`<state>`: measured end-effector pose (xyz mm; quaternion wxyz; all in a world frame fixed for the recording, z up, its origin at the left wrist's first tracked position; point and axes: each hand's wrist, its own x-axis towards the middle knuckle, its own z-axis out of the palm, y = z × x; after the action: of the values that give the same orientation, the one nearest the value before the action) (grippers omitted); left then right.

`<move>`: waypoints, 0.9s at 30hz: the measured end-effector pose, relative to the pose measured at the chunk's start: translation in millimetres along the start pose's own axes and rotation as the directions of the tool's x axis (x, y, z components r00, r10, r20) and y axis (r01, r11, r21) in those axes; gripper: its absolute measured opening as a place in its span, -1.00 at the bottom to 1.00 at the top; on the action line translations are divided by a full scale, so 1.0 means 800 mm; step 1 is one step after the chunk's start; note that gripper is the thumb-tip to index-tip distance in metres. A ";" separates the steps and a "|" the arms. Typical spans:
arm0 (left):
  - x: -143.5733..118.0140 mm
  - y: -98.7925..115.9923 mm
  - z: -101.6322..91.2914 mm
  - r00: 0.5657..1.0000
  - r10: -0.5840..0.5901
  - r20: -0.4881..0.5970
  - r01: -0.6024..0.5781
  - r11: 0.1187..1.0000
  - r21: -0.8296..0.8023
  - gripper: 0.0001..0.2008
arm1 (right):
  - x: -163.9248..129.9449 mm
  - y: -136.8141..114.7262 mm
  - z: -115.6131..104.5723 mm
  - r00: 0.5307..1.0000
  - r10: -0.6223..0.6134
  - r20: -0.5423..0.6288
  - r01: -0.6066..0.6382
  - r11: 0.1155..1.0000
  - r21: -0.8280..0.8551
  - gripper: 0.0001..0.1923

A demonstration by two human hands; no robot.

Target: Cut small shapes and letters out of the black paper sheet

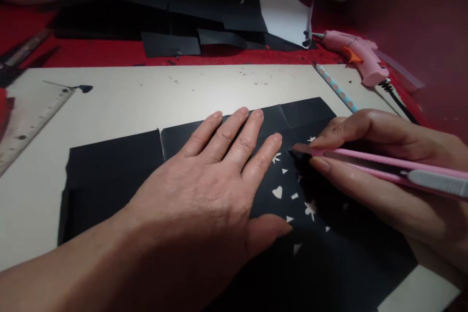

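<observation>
A black paper sheet (109, 175) lies flat on a pale cutting board (146, 97). Small hearts, stars and triangles are cut out of it near the middle right. My left hand (212, 190) rests flat on the sheet, fingers spread, pressing it down just left of the cutouts. A pink craft knife (383, 165) is gripped in my right hand (383, 180), its blade tip touching the paper at a star cutout beside my left little finger.
A pink glue gun (358, 56) and a blue dotted pencil (336, 87) lie at the back right. A clear ruler (29, 117) and scissors (18, 56) are at the left. More black paper pieces (171, 24) and a white sheet (283, 14) lie behind on red cloth.
</observation>
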<state>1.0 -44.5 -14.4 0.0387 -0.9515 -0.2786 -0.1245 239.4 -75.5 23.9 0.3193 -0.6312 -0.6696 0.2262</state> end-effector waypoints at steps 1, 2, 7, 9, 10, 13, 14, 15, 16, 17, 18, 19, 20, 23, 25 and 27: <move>0.000 -0.001 -0.001 1.000 0.001 -0.002 -0.001 1.000 0.003 -0.26 | 0.000 0.002 0.000 1.000 -0.008 0.009 0.008 1.000 0.005 -0.72; -0.001 -0.001 -0.001 1.000 0.002 0.002 -0.002 1.000 0.004 -0.25 | 0.000 0.004 0.000 1.000 -0.011 0.015 0.011 1.000 0.003 -0.71; -0.007 -0.003 0.004 0.999 0.022 0.038 -0.021 1.000 -0.011 -0.23 | -0.001 0.002 0.005 1.000 -0.008 0.017 0.009 0.999 -0.034 -0.73; -0.009 -0.003 0.004 0.999 0.019 0.038 -0.019 1.000 -0.014 -0.22 | -0.001 -0.003 0.007 1.000 -0.006 0.025 0.008 0.999 -0.047 -0.79; -0.009 -0.004 0.005 0.999 0.016 0.039 -0.016 1.000 -0.014 -0.21 | -0.001 -0.005 0.007 0.999 -0.002 0.034 0.003 0.999 -0.053 -0.83; -0.009 -0.005 0.006 0.999 0.015 0.040 -0.014 1.000 -0.020 -0.19 | -0.001 -0.012 0.009 0.999 0.009 0.039 -0.007 0.999 -0.050 -0.94; -0.008 -0.004 0.006 0.999 0.017 0.043 -0.015 1.000 -0.025 -0.19 | -0.001 -0.013 0.009 0.999 0.019 0.045 -0.016 0.999 -0.047 -0.97; -0.008 -0.004 0.007 0.998 0.020 0.059 -0.018 0.999 -0.031 -0.19 | -0.001 -0.013 0.009 0.999 0.023 0.044 -0.021 0.999 -0.043 -0.97; -0.008 -0.004 0.007 0.998 0.022 0.050 -0.020 0.999 -0.035 -0.20 | -0.002 -0.013 0.010 0.999 0.022 0.038 -0.021 0.999 -0.036 -0.97; -0.008 -0.003 0.007 0.999 0.009 0.049 -0.008 0.999 -0.033 -0.20 | -0.002 -0.013 0.010 0.999 0.029 0.034 -0.028 0.999 -0.031 -0.96; -0.008 -0.003 0.007 0.999 0.005 0.047 -0.003 0.999 -0.034 -0.21 | -0.003 -0.013 0.010 0.999 0.035 0.032 -0.034 0.999 -0.027 -0.96; -0.009 -0.002 0.007 0.999 0.000 0.046 0.002 0.999 -0.035 -0.21 | -0.005 -0.012 0.011 0.999 0.043 0.030 -0.042 0.999 -0.026 -0.96; -0.009 -0.002 0.006 0.999 -0.004 0.048 0.006 0.999 -0.036 -0.21 | -0.006 -0.012 0.011 0.998 0.049 0.026 -0.048 0.999 -0.021 -0.96; -0.011 -0.001 0.005 0.999 -0.008 0.046 0.010 0.999 -0.043 -0.20 | -0.007 -0.011 0.012 0.999 0.037 0.024 -0.037 0.999 -0.030 -0.97; -0.010 0.000 0.005 0.999 -0.014 0.045 0.016 0.999 -0.049 -0.20 | -0.006 -0.011 0.013 1.000 0.019 0.019 -0.019 0.999 -0.044 -0.98; -0.009 -0.001 0.006 0.999 -0.015 0.045 0.018 0.998 -0.061 -0.21 | -0.004 -0.010 0.013 1.000 0.012 0.021 -0.011 0.998 -0.063 -0.98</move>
<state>-4.0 -47.2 -20.5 0.0025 -0.9524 -0.2833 -0.1122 226.4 -78.3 21.7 0.2911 -0.6423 -0.6761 0.2136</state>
